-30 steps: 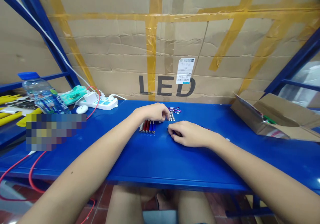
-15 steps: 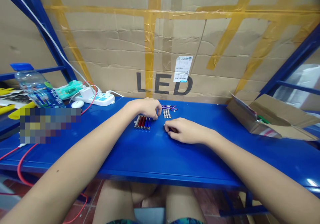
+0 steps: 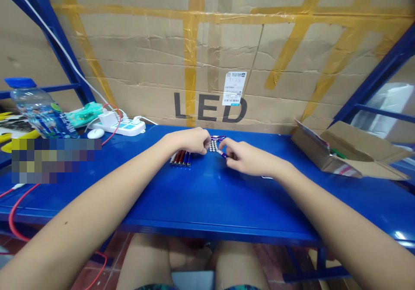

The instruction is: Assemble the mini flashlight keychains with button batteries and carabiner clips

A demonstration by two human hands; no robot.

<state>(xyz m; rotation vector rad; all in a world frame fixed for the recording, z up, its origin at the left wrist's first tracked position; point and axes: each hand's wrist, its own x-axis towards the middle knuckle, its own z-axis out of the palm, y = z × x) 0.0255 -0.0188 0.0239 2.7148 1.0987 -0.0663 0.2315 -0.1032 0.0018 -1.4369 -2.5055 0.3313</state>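
Note:
My left hand point(image 3: 191, 140) rests curled on the blue table point(image 3: 207, 195), its fingertips pinched beside a cluster of small silver button cells point(image 3: 213, 145). A row of several thin red, blue and silver tubes point(image 3: 180, 158) lies just under its wrist. My right hand point(image 3: 244, 157) is lifted a little off the table and grips a small purple tube point(image 3: 222, 153) between thumb and fingers, right next to the cells. What the left fingertips pinch is too small to name.
A taped cardboard wall marked LED point(image 3: 210, 107) closes the back. At the left stand a water bottle point(image 3: 39, 110), a white power strip point(image 3: 121, 126) with red cables, and a white mouse point(image 3: 96, 133). An open cardboard box point(image 3: 343, 149) sits at the right.
My right hand rose off the table and moved up-left toward the cells, now holding a small purple tube. My left hand stayed by the cells.

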